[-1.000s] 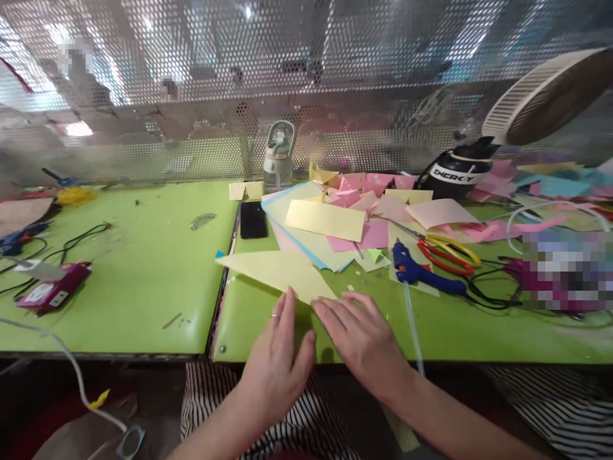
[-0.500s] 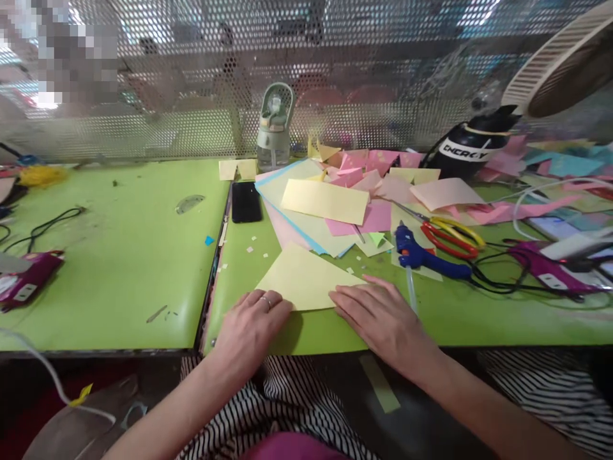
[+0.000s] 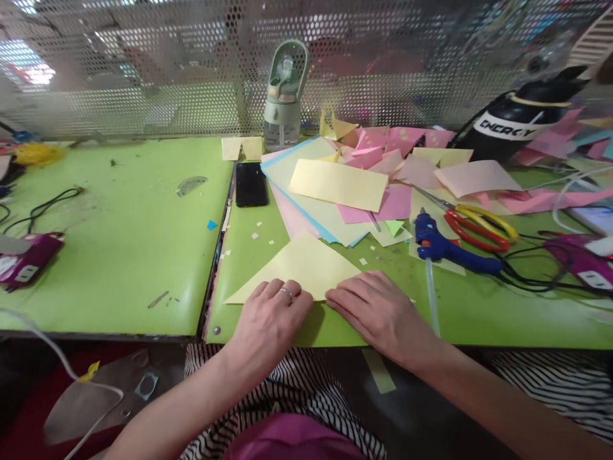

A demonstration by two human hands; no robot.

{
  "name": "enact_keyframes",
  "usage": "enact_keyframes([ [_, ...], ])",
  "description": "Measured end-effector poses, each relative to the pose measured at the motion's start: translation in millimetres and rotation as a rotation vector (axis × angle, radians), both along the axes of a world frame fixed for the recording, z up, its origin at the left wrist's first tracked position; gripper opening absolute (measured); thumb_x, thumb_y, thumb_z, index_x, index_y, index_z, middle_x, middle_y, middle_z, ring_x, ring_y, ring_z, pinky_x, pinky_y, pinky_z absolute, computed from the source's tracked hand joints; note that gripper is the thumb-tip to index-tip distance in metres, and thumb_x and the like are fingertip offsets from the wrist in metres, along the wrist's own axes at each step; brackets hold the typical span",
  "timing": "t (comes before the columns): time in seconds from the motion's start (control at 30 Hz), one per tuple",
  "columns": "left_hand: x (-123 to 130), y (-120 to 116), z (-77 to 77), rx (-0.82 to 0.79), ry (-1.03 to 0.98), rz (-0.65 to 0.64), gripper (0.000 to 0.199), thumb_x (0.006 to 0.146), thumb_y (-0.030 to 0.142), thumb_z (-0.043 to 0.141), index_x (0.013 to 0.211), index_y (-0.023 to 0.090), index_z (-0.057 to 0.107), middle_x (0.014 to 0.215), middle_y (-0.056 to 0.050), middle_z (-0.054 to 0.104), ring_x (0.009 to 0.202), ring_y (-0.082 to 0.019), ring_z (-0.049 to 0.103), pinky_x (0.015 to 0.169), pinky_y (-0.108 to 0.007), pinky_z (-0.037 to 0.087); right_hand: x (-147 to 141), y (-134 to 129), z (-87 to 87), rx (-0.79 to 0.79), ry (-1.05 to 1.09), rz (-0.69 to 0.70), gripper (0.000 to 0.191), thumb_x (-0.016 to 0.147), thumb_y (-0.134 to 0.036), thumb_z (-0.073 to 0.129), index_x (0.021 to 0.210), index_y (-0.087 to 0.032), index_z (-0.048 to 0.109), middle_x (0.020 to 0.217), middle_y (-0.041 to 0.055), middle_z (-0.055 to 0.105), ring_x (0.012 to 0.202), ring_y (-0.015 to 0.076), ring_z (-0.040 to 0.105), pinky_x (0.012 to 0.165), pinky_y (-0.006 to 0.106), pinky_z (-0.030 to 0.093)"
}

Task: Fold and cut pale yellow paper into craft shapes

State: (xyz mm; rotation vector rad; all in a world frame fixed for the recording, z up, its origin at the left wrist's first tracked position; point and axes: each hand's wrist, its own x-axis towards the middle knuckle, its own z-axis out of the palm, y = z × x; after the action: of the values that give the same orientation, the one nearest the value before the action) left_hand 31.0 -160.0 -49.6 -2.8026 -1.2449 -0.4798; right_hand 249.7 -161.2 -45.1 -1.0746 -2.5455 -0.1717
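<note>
Both your hands press a yellow paper triangle to the green table.

Your left hand [image 3: 272, 313] and right hand [image 3: 378, 310] lie palm down, fingers loosely extended and close together, on the lower edge of the yellow paper [image 3: 301, 265]; whether your thumbs pinch it, you can't really tell. Beyond its peak lie loose sheets [image 3: 338, 184] and a black phone [image 3: 251, 184]; to your right, a blue glue gun [image 3: 438, 246] rests near red-and-yellow-handled scissors [image 3: 481, 227] on the green table [image 3: 158, 255].
</note>
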Motion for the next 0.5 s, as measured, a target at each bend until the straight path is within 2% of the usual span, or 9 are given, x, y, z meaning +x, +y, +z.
enact_keyframes([
  [0.07, -2, 1, -2.5, -0.005, -0.007, -0.006, 0.005, 0.088, 0.016, 0.066, 0.090, 0.019, 0.063, 0.085, -0.001, 0.064, 0.076, -0.019, 0.060, 0.067, -0.032, 0.051, 0, 1, 2.1, -0.019, 0.013, 0.004, 0.015, 0.096, -0.016, 0.050, 0.090, -0.017, 0.064, 0.080, 0.0038, 0.066, 0.077, 0.0181, 0.055, 0.073, 0.034, 0.038],
  [0.13, -16, 2, -5.1, 0.004, -0.024, 0.000, 0.006, 0.091, 0.016, 0.062, 0.095, 0.019, 0.063, 0.087, -0.001, 0.066, 0.078, -0.018, 0.062, 0.070, -0.032, 0.051, 0, 3, 4.3, -0.038, 0.030, 0.009, 0.020, 0.098, -0.018, 0.046, 0.089, -0.017, 0.064, 0.080, 0.0039, 0.066, 0.076, 0.0179, 0.057, 0.073, 0.034, 0.039],
  [0.23, -57, 0, -3.9, 0.040, -0.067, 0.050, 0.014, 0.095, 0.015, 0.055, 0.106, 0.020, 0.062, 0.099, -0.002, 0.070, 0.088, -0.018, 0.064, 0.080, -0.034, 0.049, 3, 6, 5.8, -0.056, 0.057, 0.007, 0.024, 0.100, -0.020, 0.042, 0.088, -0.017, 0.063, 0.078, 0.0033, 0.066, 0.074, 0.0169, 0.057, 0.072, 0.033, 0.040],
  [0.33, -93, -5, 5.2, 0.115, -0.061, 0.215, 0.016, 0.097, 0.014, 0.051, 0.107, 0.019, 0.061, 0.103, -0.004, 0.070, 0.091, -0.020, 0.064, 0.082, -0.036, 0.048, 4, 7, 6.0, -0.070, 0.082, 0.006, 0.024, 0.100, -0.021, 0.042, 0.087, -0.018, 0.062, 0.078, 0.0026, 0.066, 0.073, 0.0162, 0.057, 0.071, 0.033, 0.040],
  [0.4, -95, -8, 10.8, 0.229, -0.121, 0.384, 0.010, 0.096, 0.022, 0.054, 0.103, 0.019, 0.063, 0.100, -0.005, 0.070, 0.086, -0.021, 0.063, 0.079, -0.038, 0.047, 4, 7, 6.5, -0.078, 0.095, 0.004, 0.023, 0.100, -0.020, 0.043, 0.088, -0.018, 0.062, 0.079, 0.0025, 0.066, 0.074, 0.0160, 0.057, 0.072, 0.033, 0.041],
  [0.43, -89, -9, 12.2, 0.258, -0.172, 0.415, 0.010, 0.096, 0.022, 0.056, 0.103, 0.019, 0.063, 0.101, -0.006, 0.070, 0.087, -0.021, 0.063, 0.079, -0.037, 0.048, 3, 6, 6.9, -0.083, 0.099, 0.006, 0.022, 0.100, -0.020, 0.043, 0.089, -0.018, 0.062, 0.079, 0.0026, 0.066, 0.075, 0.0161, 0.057, 0.073, 0.033, 0.041],
  [0.5, -64, -11, 11.5, 0.239, -0.262, 0.268, 0.015, 0.095, 0.019, 0.056, 0.109, 0.017, 0.061, 0.103, -0.007, 0.069, 0.089, -0.020, 0.062, 0.078, -0.035, 0.049, 0, 4, 7.5, -0.101, 0.098, 0.013, 0.021, 0.100, -0.020, 0.044, 0.091, -0.018, 0.062, 0.081, 0.0031, 0.067, 0.076, 0.0165, 0.057, 0.074, 0.034, 0.041],
])
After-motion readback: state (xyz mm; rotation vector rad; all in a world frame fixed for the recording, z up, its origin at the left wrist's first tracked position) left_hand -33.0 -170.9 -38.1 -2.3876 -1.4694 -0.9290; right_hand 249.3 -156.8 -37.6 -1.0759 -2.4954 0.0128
